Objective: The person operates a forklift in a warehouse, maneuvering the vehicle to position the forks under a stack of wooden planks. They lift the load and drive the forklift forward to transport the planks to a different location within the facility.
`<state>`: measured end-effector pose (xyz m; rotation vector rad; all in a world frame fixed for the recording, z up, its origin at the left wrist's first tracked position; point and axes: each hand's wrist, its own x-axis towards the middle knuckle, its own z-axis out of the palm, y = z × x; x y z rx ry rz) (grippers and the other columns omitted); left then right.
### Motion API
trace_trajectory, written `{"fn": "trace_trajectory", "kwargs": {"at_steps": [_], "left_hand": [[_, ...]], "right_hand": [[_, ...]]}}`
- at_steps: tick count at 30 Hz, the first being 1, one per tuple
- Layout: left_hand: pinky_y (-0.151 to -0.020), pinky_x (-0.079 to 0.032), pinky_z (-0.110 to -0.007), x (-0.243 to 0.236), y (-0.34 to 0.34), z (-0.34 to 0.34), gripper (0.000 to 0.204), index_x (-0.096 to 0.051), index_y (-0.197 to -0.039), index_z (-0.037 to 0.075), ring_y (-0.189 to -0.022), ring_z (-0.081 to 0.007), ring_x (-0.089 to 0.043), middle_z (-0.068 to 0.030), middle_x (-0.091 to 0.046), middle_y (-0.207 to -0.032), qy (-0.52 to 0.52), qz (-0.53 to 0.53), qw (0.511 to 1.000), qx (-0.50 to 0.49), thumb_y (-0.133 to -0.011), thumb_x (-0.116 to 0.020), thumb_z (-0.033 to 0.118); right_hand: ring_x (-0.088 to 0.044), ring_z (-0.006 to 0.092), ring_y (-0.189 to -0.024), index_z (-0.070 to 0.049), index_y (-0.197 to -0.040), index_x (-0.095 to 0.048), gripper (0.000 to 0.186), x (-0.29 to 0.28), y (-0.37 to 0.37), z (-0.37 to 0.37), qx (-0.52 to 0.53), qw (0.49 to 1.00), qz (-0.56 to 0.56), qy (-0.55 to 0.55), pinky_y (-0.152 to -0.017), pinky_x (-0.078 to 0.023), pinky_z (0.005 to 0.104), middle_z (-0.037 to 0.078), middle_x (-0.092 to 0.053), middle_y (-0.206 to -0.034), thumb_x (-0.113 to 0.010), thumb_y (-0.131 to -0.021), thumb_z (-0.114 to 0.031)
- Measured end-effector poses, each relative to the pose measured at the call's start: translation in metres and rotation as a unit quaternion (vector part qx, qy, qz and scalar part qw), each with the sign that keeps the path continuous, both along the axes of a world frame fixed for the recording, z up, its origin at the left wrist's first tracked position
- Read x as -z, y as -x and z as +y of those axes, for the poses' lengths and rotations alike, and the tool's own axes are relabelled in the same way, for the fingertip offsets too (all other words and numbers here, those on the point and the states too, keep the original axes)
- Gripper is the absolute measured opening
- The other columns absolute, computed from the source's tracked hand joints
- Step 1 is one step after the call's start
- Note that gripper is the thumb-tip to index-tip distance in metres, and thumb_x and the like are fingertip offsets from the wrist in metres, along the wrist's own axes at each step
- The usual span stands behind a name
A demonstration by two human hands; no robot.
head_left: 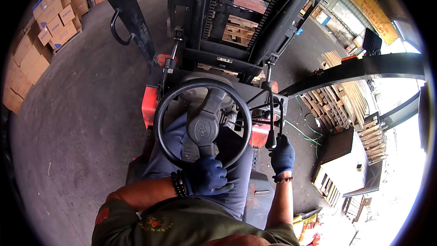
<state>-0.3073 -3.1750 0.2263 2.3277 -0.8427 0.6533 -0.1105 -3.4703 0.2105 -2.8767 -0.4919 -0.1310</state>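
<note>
A black steering wheel of a forklift stands before me. My left hand, in a blue knit glove, is closed round the wheel's lowest part, fingers curled and thumb pointing right. To the right of the wheel, two black control levers rise side by side. The left one ends in a black knob that stands free beside my fingers. Closed on the top of the other lever is my right hand, gloved in blue too; its palm side is hidden.
Ahead stands the forklift's black mast with chains, wooden pallets visible through it. Stacked cardboard boxes line the far left. On the right are piled wooden pallets, a green hose on the floor and a white box-like cabinet.
</note>
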Motion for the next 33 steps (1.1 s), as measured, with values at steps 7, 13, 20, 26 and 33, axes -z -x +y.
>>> {"fn": "trace_trajectory", "kwargs": {"at_steps": [7,13,20,26,33], "left_hand": [[-0.067,-0.049,-0.040,-0.002,0.001,0.000,0.043,-0.060,-0.065,0.018,-0.071,-0.0216,-0.063,-0.0001,-0.058,-0.072,-0.007,0.001,1.000,-0.005,-0.093,-0.085,0.038],[-0.067,-0.048,-0.040,-0.002,0.001,0.000,0.043,-0.060,-0.065,0.019,-0.070,-0.0214,-0.061,0.0002,-0.057,-0.072,0.003,-0.008,1.000,-0.006,-0.094,-0.084,0.039],[-0.067,-0.048,-0.041,-0.003,0.000,0.000,0.042,-0.062,-0.065,0.019,-0.070,-0.0214,-0.059,0.0003,-0.058,-0.072,-0.010,-0.007,1.000,-0.009,-0.096,-0.082,0.041],[-0.066,-0.050,-0.041,-0.007,-0.005,-0.005,0.041,-0.061,-0.067,0.017,-0.070,-0.0227,-0.062,-0.0015,-0.058,-0.073,-0.004,-0.011,1.000,0.016,-0.094,-0.083,0.038],[-0.067,-0.050,-0.042,0.014,-0.005,0.005,0.038,-0.061,-0.069,0.018,-0.074,-0.0242,-0.064,-0.0021,-0.059,-0.075,-0.047,0.000,0.999,0.020,-0.094,-0.080,0.038]], "right_hand": [[-0.077,0.0444,-0.108,-0.004,-0.142,-0.067,0.074,-0.001,0.000,0.002,-0.004,1.000,-0.009,-0.008,-0.086,-0.062,0.0498,0.020,-0.079,-0.119,-0.092,-0.073,0.000],[-0.075,0.0448,-0.105,-0.007,-0.123,-0.068,0.046,0.002,-0.001,-0.004,-0.065,0.996,-0.056,-0.014,-0.080,-0.064,0.0496,0.017,-0.073,-0.128,-0.081,-0.080,0.001],[-0.080,0.0225,-0.086,-0.005,-0.152,-0.064,0.049,-0.023,-0.029,0.002,0.091,0.710,0.357,-0.600,-0.074,-0.065,0.0393,0.017,-0.081,-0.126,-0.050,-0.119,-0.038],[-0.076,0.0342,-0.118,-0.004,-0.137,-0.070,0.031,0.143,-0.119,-0.004,0.055,0.720,0.178,-0.668,-0.096,-0.063,0.0479,0.019,-0.078,-0.133,-0.058,-0.115,-0.023],[-0.072,0.0418,-0.129,-0.009,-0.142,-0.074,0.043,0.129,-0.193,0.085,0.016,0.996,0.019,0.084,-0.112,-0.056,0.0520,0.019,-0.077,-0.139,-0.070,-0.102,-0.027]]}}
